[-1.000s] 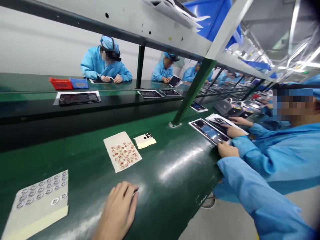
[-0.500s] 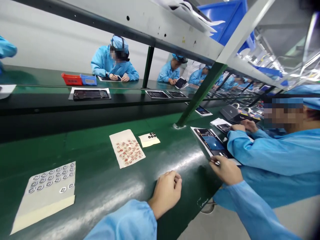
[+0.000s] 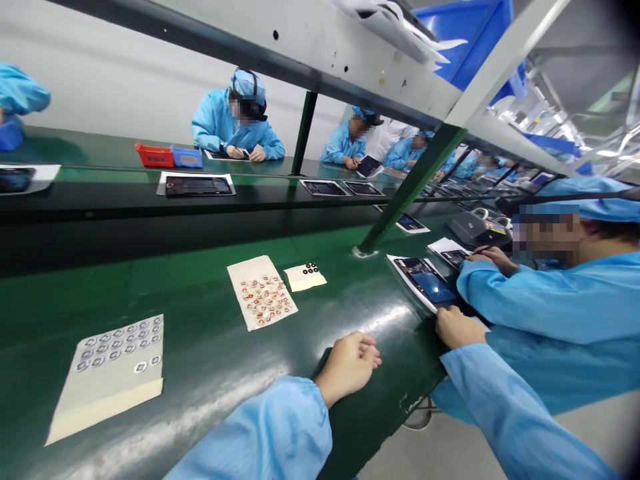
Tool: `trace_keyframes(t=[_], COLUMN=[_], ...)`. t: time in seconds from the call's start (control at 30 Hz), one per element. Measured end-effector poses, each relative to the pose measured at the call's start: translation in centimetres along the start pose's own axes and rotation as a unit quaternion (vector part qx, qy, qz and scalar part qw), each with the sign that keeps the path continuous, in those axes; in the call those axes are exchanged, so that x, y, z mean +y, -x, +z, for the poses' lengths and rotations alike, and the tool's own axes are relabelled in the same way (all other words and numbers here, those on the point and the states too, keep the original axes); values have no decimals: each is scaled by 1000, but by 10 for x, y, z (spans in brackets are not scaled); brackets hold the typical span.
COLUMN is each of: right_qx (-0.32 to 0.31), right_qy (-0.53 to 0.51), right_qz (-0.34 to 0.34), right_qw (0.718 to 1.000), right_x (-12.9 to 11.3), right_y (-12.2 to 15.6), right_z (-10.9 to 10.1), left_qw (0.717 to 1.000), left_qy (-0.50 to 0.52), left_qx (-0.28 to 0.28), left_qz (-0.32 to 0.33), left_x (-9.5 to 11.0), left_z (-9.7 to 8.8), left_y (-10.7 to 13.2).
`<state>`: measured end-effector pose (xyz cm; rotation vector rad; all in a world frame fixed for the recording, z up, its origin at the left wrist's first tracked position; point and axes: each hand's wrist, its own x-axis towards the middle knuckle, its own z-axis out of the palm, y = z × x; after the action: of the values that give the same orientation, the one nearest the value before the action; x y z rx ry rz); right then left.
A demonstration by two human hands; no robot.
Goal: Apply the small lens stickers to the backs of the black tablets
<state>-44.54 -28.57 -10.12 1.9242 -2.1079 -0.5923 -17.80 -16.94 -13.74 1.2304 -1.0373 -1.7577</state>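
Observation:
My left hand [image 3: 350,365] rests on the green bench with its fingers loosely bent and apart, nothing in it. Farther right, my right hand [image 3: 459,327] is closed at the near edge of an opened tablet [image 3: 429,280], which lies on a white sheet; the fingertips are partly hidden. Beyond my left hand lie a sheet of small red-edged stickers [image 3: 265,297] and a small card with black rings [image 3: 306,277]. At the left is a backing sheet with rows of ring-shaped stickers [image 3: 117,360].
A co-worker [image 3: 545,313] sits close at the right, hands on another device [image 3: 454,257]. A green post [image 3: 413,190] rises from the bench under an overhead shelf [image 3: 280,50]. Several tablets [image 3: 197,185] lie along the raised ledge behind. The bench's front edge [image 3: 395,427] is near.
The view has shifted slightly left. My right hand has closed in at the tablet's near edge. My left hand's fingers have loosened and stretched a little.

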Motion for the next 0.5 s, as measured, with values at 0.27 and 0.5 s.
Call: trace_keyframes(t=[0.27, 0.5], right_qx=[189, 253], right_qy=[-75, -178], right_qz=[-168, -296], right_qw=[965, 904], right_x=[-42, -72], right_y=[132, 175], right_z=[-21, -47], left_qw=[995, 990], left_qy=[94, 101], left_qx=[-32, 11], left_qz=[-31, 97], left_x=[5, -8], left_z=[5, 6], left_y=[-12, 2])
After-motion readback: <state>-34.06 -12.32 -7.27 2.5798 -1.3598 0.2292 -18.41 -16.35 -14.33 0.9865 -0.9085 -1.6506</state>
